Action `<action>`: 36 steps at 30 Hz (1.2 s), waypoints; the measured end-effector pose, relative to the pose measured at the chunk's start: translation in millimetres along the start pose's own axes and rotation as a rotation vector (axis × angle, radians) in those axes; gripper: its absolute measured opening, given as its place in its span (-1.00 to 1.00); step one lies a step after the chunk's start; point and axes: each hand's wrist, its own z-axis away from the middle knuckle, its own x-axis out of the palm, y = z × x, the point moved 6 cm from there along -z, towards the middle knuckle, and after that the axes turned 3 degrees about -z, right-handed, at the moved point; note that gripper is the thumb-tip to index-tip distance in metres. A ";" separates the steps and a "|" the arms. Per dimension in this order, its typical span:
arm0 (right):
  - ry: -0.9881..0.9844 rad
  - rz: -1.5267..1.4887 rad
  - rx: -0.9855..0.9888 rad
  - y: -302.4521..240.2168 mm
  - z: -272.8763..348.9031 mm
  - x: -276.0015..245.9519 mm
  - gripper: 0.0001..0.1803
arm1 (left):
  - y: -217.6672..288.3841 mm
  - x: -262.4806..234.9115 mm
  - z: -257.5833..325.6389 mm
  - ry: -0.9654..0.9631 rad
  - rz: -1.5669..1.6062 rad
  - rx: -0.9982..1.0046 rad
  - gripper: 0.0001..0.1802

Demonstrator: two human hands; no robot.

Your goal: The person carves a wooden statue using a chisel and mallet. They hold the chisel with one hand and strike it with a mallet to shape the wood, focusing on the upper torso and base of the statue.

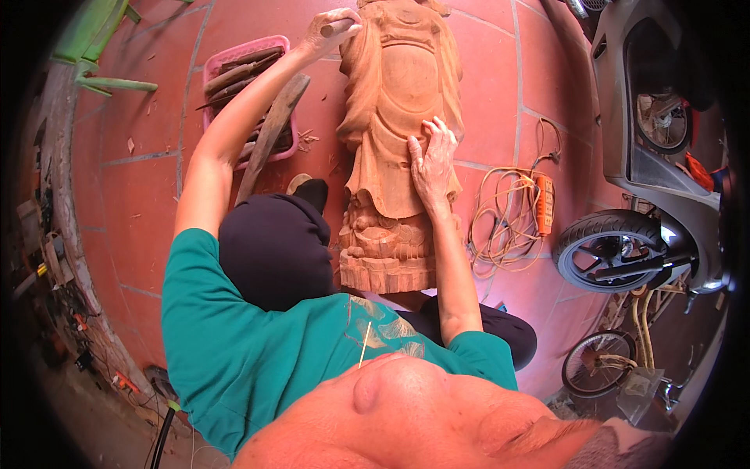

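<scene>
A carved wooden statue with robe folds and a rounded belly lies on the floor in front of me, its carved base toward me. My left hand is closed around a wooden-handled carving tool at the statue's far left edge; the handle's round end shows, and its working end is hidden. My right hand rests on the statue's lower robe, right of the middle, fingers apart and holding nothing.
A pink basket of tools stands left of the statue, with a long wooden stick slanting across its near side. To the right lie a coiled cord and an orange power strip. Beyond stands a motorbike; a green chair is far left.
</scene>
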 end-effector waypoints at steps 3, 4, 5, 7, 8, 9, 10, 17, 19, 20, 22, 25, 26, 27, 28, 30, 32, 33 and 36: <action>-0.002 -0.012 0.022 -2.4 -0.4 -1.7 -0.48 | 2.5 6.5 -3.0 0.041 -0.062 0.053 -0.86; 0.001 -0.012 0.019 -3.1 -0.5 -2.3 -0.48 | 1.5 9.1 -0.8 0.030 -0.095 0.098 -0.86; 0.004 -0.013 0.016 -3.6 -0.8 -2.5 -0.48 | 0.2 10.4 2.5 0.019 -0.128 0.142 -0.86; 0.010 -0.015 0.016 -2.7 -0.3 -2.2 -0.49 | 3.9 11.5 6.5 -0.029 -0.134 0.189 -0.85; 0.014 -0.016 0.019 -1.3 0.4 -2.4 -0.49 | 9.1 10.9 8.8 -0.067 -0.106 0.193 -0.84; 0.017 -0.016 0.023 -0.1 1.1 -2.5 -0.49 | 14.1 10.4 9.5 -0.105 -0.078 0.197 -0.83; 0.015 -0.013 0.021 -0.5 0.4 -1.8 -0.49 | 11.6 9.1 11.6 -0.129 -0.087 0.206 -0.82; 0.021 -0.009 0.021 -1.1 -0.1 -1.3 -0.48 | 26.4 3.6 31.2 -0.188 -0.082 0.256 -0.81; 0.026 -0.006 0.012 -0.3 0.4 -0.7 -0.49 | 36.0 0.6 36.2 -0.197 -0.049 0.244 -0.81; 0.026 -0.003 0.007 -0.3 0.3 -0.4 -0.49 | 39.3 -1.0 38.7 -0.209 -0.037 0.230 -0.81; 0.024 -0.002 0.005 -0.9 0.0 -0.7 -0.49 | 43.6 -2.7 43.8 -0.223 -0.031 0.224 -0.82; 0.025 -0.004 0.012 -1.8 0.0 -1.6 -0.49 | 47.7 -6.1 52.7 -0.225 -0.033 0.239 -0.84; 0.027 -0.004 0.013 -0.8 0.2 -1.2 -0.48 | 50.0 -8.2 54.6 -0.220 -0.022 0.238 -0.85; 0.029 -0.003 0.014 0.0 0.1 -1.0 -0.48 | 51.6 -9.9 54.3 -0.215 -0.010 0.239 -0.86; 0.028 -0.006 0.012 0.0 0.0 -0.6 -0.48 | 48.8 -10.4 53.2 -0.207 -0.025 0.235 -0.87; 0.029 -0.010 0.010 0.2 -0.2 -0.1 -0.48 | 41.0 -10.6 44.2 -0.194 -0.051 0.230 -0.88; 0.024 -0.013 0.009 -0.1 -0.3 -0.5 -0.48 | 34.2 -7.9 31.6 -0.095 -0.092 0.242 -0.88; 0.021 -0.014 0.008 -0.4 -0.3 -1.0 -0.48 | 31.1 -5.5 24.3 -0.044 -0.113 0.248 -0.88; 0.009 -0.023 0.011 -1.3 -0.4 -1.9 -0.48 | 9.7 0.3 7.7 0.033 -0.008 0.070 -0.89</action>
